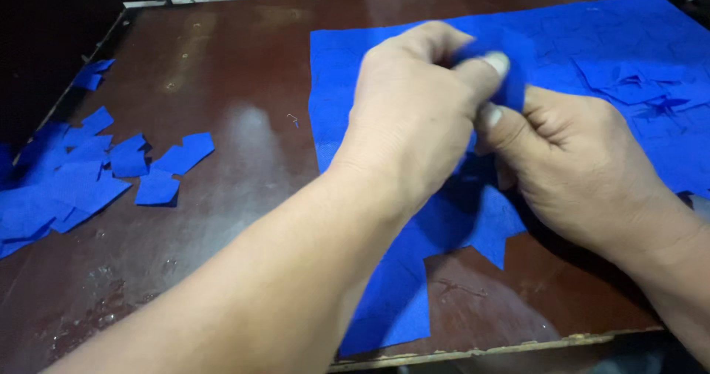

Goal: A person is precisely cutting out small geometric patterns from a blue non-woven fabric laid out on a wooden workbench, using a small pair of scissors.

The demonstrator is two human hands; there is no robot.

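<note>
- Blue cloth (592,41) lies flat over the right part of the dark brown surface (222,63), with notches cut out of its near edge.
- Small blue cut pieces (81,174) lie in a loose heap at the left edge of the surface, well apart from the cloth; two more sit alone further back on that side.
- More cut shapes (651,93) lie loose on top of the cloth at the far right.
- No bin or tray shows; the pieces lie straight on the surface.
- Left hand (414,115) reaches across from the lower left, forearm slanting up, fingers bent and thumb pressed down on a small blue scrap (510,71).
- Right hand (577,167) comes in from the lower right, knuckles up, fingers curled, thumb meeting the left thumb at the same scrap.
- Both hands hover above the middle of the cloth, touching each other.
- The scrap is blurred, so it may be one piece or several pinched together.
</note>
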